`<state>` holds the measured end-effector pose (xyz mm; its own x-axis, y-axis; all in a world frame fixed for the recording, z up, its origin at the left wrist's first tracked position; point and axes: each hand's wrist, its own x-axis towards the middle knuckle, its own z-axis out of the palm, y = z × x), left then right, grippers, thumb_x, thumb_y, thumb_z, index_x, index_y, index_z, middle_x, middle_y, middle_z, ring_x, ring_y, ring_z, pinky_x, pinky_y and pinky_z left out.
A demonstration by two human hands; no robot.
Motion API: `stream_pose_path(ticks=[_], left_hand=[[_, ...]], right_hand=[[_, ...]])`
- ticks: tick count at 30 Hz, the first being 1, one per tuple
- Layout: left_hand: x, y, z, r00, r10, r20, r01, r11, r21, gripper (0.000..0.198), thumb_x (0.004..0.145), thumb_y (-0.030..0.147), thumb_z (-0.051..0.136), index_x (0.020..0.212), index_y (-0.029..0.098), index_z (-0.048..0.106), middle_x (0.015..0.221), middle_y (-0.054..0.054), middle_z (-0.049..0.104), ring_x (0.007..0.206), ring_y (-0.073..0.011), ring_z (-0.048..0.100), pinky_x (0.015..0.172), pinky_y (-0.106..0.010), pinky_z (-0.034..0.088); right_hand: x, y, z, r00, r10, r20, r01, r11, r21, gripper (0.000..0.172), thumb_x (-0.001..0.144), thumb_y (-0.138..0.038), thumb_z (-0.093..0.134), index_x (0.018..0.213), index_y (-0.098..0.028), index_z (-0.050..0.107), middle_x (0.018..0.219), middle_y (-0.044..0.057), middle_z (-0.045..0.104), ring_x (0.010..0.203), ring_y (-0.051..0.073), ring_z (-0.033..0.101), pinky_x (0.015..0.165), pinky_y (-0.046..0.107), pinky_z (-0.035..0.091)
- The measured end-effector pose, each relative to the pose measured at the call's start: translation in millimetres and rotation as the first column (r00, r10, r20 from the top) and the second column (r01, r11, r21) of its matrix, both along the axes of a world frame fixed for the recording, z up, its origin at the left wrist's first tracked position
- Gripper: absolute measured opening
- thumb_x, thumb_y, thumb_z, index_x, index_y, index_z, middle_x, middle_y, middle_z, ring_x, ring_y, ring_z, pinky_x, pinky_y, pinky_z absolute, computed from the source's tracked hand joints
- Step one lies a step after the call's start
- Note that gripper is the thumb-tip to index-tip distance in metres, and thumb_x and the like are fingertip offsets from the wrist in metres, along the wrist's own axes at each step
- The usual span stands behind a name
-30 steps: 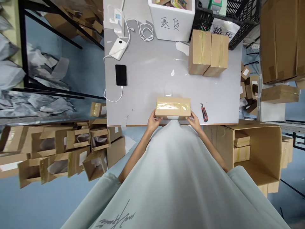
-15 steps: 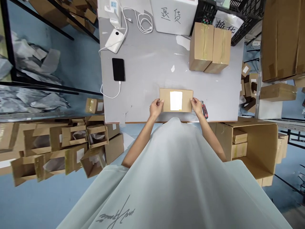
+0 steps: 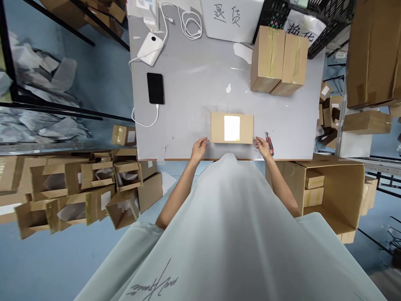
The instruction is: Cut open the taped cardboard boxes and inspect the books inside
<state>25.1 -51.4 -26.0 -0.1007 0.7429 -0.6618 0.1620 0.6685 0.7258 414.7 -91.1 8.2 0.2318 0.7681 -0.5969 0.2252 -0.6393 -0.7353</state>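
Observation:
A small cardboard box (image 3: pixel 216 128) with a white label (image 3: pixel 232 128) on top lies on the grey table in front of me. Just off its left end is my left hand (image 3: pixel 199 149), empty, its fingers loosely apart. My right hand (image 3: pixel 262 146) hovers by the box's right end, also empty with fingers spread, and a small gap shows between hand and box. Close beside the right hand lies a red and black utility knife (image 3: pixel 269 144).
Two taped cartons (image 3: pixel 267 58) stand at the back right, before a black crate (image 3: pixel 336 25) and a white bin (image 3: pixel 232 21). A phone (image 3: pixel 156 88) and a white power bank (image 3: pixel 151 49) with cables lie left. A large open carton (image 3: pixel 335 200) stands right of the table.
Both hands have let go of the labelled box and drawn apart, the left one leftward, the right one slightly right and down. The box stays on the table.

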Motion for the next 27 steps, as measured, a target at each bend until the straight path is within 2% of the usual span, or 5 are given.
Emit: stream_pose_path(ticks=[8, 15, 20, 23, 27], left_hand=[[12, -1, 3.3, 0.997, -0.078, -0.001, 0.078, 0.995, 0.054, 0.056, 0.082, 0.022, 0.073, 0.138, 0.017, 0.078, 0.145, -0.017, 0.080, 0.128, -0.0314, 0.078, 0.123, -0.053, 0.058], [18, 14, 18.2, 0.993, -0.114, -0.023, 0.116, 0.987, 0.108, 0.044, 0.082, 0.022, 0.074, 0.124, 0.015, 0.082, 0.130, -0.017, 0.083, 0.123, -0.0344, 0.079, 0.120, -0.053, 0.060], [9, 21, 44.0, 0.992, -0.094, -0.085, 0.110, 0.970, 0.218, 0.036, 0.093, 0.038, 0.079, 0.120, 0.016, 0.084, 0.127, -0.014, 0.081, 0.116, -0.0298, 0.079, 0.114, -0.046, 0.063], [8, 30, 56.9, 0.987, -0.053, -0.149, 0.095, 0.953, 0.288, 0.041, 0.097, 0.050, 0.079, 0.118, 0.016, 0.086, 0.121, -0.013, 0.082, 0.111, -0.0294, 0.079, 0.107, -0.043, 0.064], [10, 39, 59.4, 0.977, -0.028, -0.212, 0.085, 0.960, 0.268, 0.041, 0.097, 0.054, 0.080, 0.111, 0.016, 0.089, 0.115, -0.012, 0.084, 0.106, -0.0297, 0.079, 0.101, -0.041, 0.063]], right_hand=[[-27, -3, -2.7, 0.996, 0.074, -0.046, -0.068, 0.990, 0.121, 0.076, 0.084, -0.051, 0.070, 0.152, -0.018, 0.072, 0.160, 0.017, 0.073, 0.146, 0.034, 0.069, 0.128, 0.054, 0.054], [-32, 8, 23.2, 0.993, 0.111, 0.034, -0.115, 0.984, 0.139, 0.062, 0.090, -0.050, 0.069, 0.143, -0.019, 0.079, 0.134, 0.009, 0.086, 0.119, 0.032, 0.080, 0.119, 0.053, 0.061], [-24, 23, 55.0, 0.986, 0.114, 0.120, -0.141, 0.960, 0.243, 0.049, 0.100, -0.058, 0.069, 0.131, -0.025, 0.087, 0.131, 0.009, 0.087, 0.126, 0.036, 0.080, 0.121, 0.056, 0.059], [-21, 35, 69.4, 0.973, 0.107, 0.206, -0.159, 0.954, 0.253, 0.050, 0.104, -0.065, 0.067, 0.129, -0.027, 0.088, 0.131, 0.010, 0.087, 0.122, 0.038, 0.081, 0.118, 0.057, 0.060], [-20, 45, 71.9, 0.935, 0.162, 0.315, -0.239, 0.945, 0.222, 0.059, 0.106, -0.074, 0.061, 0.120, -0.025, 0.090, 0.109, 0.009, 0.088, 0.105, 0.036, 0.082, 0.106, 0.051, 0.063]])
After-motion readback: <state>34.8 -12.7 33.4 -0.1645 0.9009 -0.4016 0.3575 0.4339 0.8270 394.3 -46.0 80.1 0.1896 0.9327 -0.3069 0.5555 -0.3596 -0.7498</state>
